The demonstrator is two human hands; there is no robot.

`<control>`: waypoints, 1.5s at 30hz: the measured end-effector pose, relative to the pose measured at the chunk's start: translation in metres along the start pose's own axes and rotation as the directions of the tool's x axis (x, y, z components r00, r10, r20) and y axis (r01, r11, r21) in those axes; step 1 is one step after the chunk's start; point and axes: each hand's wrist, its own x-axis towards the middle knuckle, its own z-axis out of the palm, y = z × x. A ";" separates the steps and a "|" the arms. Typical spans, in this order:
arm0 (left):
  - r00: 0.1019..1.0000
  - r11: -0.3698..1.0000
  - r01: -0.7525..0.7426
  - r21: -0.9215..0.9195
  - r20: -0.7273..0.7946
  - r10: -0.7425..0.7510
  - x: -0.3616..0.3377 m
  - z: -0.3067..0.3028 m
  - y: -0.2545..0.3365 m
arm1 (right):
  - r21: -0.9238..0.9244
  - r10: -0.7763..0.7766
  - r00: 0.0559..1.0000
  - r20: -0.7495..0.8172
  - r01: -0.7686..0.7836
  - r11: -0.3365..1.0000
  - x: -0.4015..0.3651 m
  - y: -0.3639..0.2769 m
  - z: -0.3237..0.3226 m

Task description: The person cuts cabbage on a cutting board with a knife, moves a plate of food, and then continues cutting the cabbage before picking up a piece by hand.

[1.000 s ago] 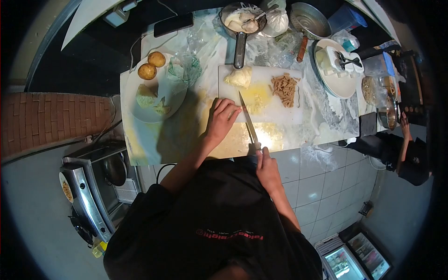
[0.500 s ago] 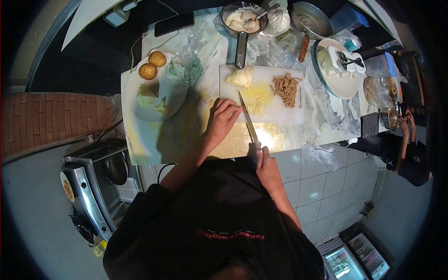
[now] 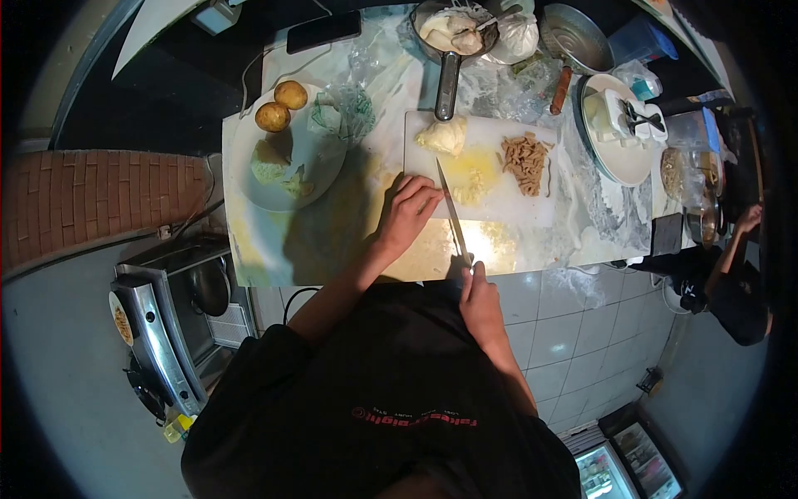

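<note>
My right hand (image 3: 480,306) is wrapped around the handle of a long kitchen knife (image 3: 455,218), whose tip points away from me over the white cutting board (image 3: 511,212). My left hand (image 3: 411,208) rests at the board's left edge with curled fingers, its fingertips beside the blade; whatever they pinch is too small to make out. Pale yellow chopped bits (image 3: 475,185) lie just right of the knife. Beyond the blade sits a pale yellow cabbage-like chunk (image 3: 445,136). A pile of brown strips (image 3: 525,164) occupies the board's right side.
At left, a plate (image 3: 249,187) holds potatoes (image 3: 273,117), cabbage pieces (image 3: 268,164) and a plastic bag (image 3: 345,112). Behind the board stands a pan (image 3: 449,83) with creamy contents, near a metal bowl (image 3: 575,37). A white plate (image 3: 628,170) bears containers. Another person (image 3: 723,287) stands at right.
The view has shifted slightly, so the table appears a little farther right. Both hands and the knife keep nearly the same place against the board. The other person's arms have moved.
</note>
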 end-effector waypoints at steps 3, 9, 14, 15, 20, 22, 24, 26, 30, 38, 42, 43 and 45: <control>1.000 1.000 -0.003 -0.002 0.000 0.003 0.000 0.000 0.000 | -0.025 0.007 1.000 -0.014 -0.008 1.000 0.001 -0.001 0.001; 1.000 1.000 0.000 -0.002 -0.006 0.000 -0.001 0.001 -0.002 | -0.122 0.016 1.000 -0.007 -0.017 0.992 0.003 -0.001 0.002; 1.000 1.000 -0.009 0.008 -0.005 0.009 -0.002 0.001 -0.001 | 0.089 -0.002 0.998 0.063 -0.004 0.996 0.014 -0.002 -0.013; 1.000 1.000 0.000 0.022 -0.002 0.000 -0.002 0.002 -0.002 | 0.088 -0.004 0.998 0.056 -0.001 0.996 0.014 -0.001 -0.015; 1.000 0.997 -0.020 0.075 -0.013 0.021 -0.001 0.000 0.002 | 0.046 -0.099 0.994 0.046 0.096 0.994 0.008 0.009 -0.019; 1.000 0.996 -0.024 0.088 -0.011 0.025 -0.002 0.000 0.002 | -0.037 -0.059 0.997 0.040 0.060 0.998 -0.001 0.010 -0.019; 1.000 0.996 -0.019 0.089 -0.020 0.021 -0.003 0.000 0.003 | -0.118 -0.021 0.999 0.032 0.024 0.993 -0.009 0.009 -0.020; 1.000 0.996 -0.014 0.091 -0.026 0.017 -0.003 0.000 0.002 | -0.196 -0.012 1.000 -0.001 0.012 0.981 -0.015 0.008 -0.019; 0.999 0.995 -0.021 0.096 -0.040 0.025 -0.003 0.001 0.001 | -0.196 -0.018 1.000 0.017 0.021 0.980 -0.022 0.007 -0.028; 0.999 0.995 -0.028 0.093 -0.042 0.032 -0.005 0.000 0.003 | -0.164 -0.004 1.000 -0.001 0.004 0.986 -0.027 -0.002 -0.037; 0.999 0.997 -0.017 0.080 -0.037 0.020 -0.007 -0.001 0.003 | -0.159 0.029 0.998 -0.053 -0.037 0.987 -0.030 -0.002 -0.034; 0.999 0.997 -0.012 0.074 -0.036 0.014 -0.007 -0.001 0.003 | -0.140 0.015 0.998 -0.057 -0.023 0.990 -0.031 0.000 -0.035; 0.999 0.997 -0.026 0.067 -0.028 0.028 -0.006 0.000 0.000 | -0.124 0.003 0.998 -0.067 -0.011 0.992 -0.033 0.002 -0.036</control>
